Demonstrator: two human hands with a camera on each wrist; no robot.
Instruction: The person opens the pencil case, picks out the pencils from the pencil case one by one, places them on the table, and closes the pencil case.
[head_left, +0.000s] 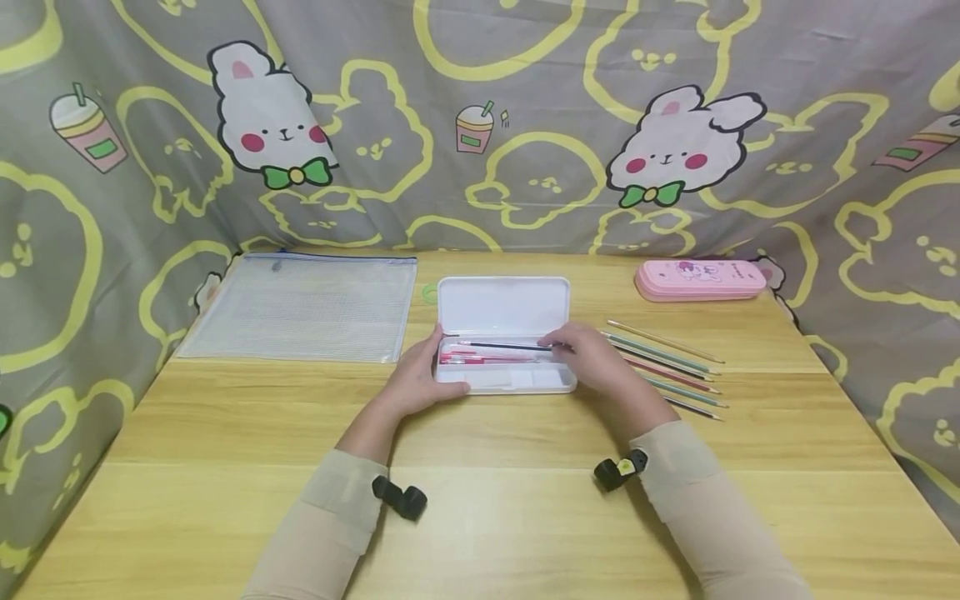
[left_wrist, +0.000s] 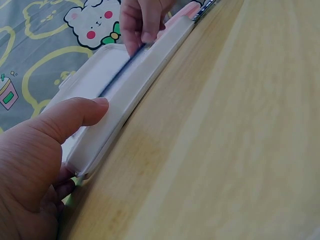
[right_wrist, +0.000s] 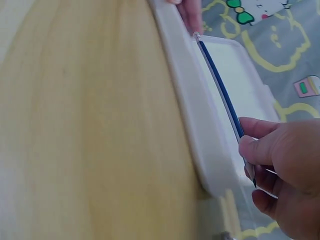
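Note:
A white pencil case (head_left: 504, 302) lies open at the table's middle, with pink pens (head_left: 480, 358) in its tray. My left hand (head_left: 433, 367) grips the case's left end; in the left wrist view the thumb (left_wrist: 85, 112) lies along the case's front wall (left_wrist: 142, 82). My right hand (head_left: 561, 346) pinches a dark blue pencil (head_left: 498, 345) by its right end and holds it lengthwise over the tray. From the right wrist, the pencil (right_wrist: 220, 87) runs from my right hand (right_wrist: 250, 160) towards the left hand's fingertip (right_wrist: 191, 15), above the case (right_wrist: 192, 115).
Several coloured pencils (head_left: 667, 367) lie in a row right of the case. A pink pencil case (head_left: 701, 279) sits at the back right, a mesh zip pouch (head_left: 300, 308) at the back left. Patterned cloth (head_left: 480, 125) walls the table's back and sides.

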